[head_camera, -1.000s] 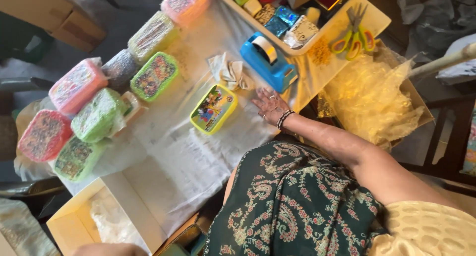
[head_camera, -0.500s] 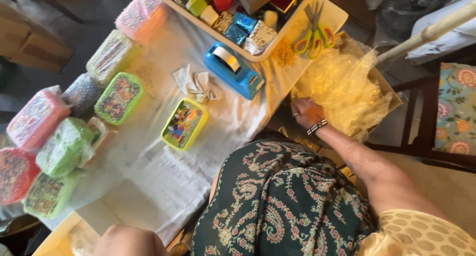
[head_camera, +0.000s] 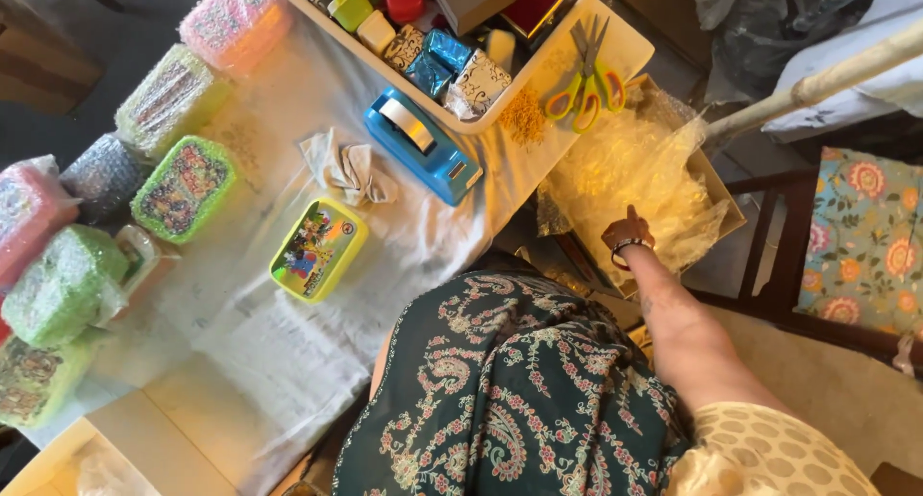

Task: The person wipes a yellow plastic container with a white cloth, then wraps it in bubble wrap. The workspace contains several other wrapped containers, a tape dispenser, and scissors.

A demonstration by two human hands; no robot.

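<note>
- Over at the right edge of the table (head_camera: pixel 288 361), right hand (head_camera: pixel 627 235) reaching down into a cardboard box (head_camera: pixel 723 196) set below and beside the table.
- Packed inside that box: crumpled clear bubble wrap (head_camera: pixel 625 169), lying directly under and around the hand.
- Fingers buried in the wrap, thumb pointing up; cannot tell whether the grip is closed on a sheet or merely pressed into it.
- Beaded bracelet (head_camera: pixel 630 251) around the wrist, forearm stretching back toward the lower right.
- Left hand out of view.
- Just above the box, on the table corner: yellow-and-green scissors (head_camera: pixel 585 83), well clear of the hand.
- Further left, a blue tape dispenser (head_camera: pixel 423 145) against the rim of a white tray (head_camera: pixel 500 102) filled with small boxes and foil-wrapped packets.
- Beside the dispenser, a crumpled scrap of cloth (head_camera: pixel 346 167).
- Mid-table, a yellow lunch box (head_camera: pixel 317 249) with a cartoon lid, unwrapped, well apart from the hand.
- Along the left edge, a row of bubble-wrapped boxes (head_camera: pixel 183 184) in pink, green and grey.
- White cloth covering the table; paisley-print green garment filling the lower middle of the view.
</note>
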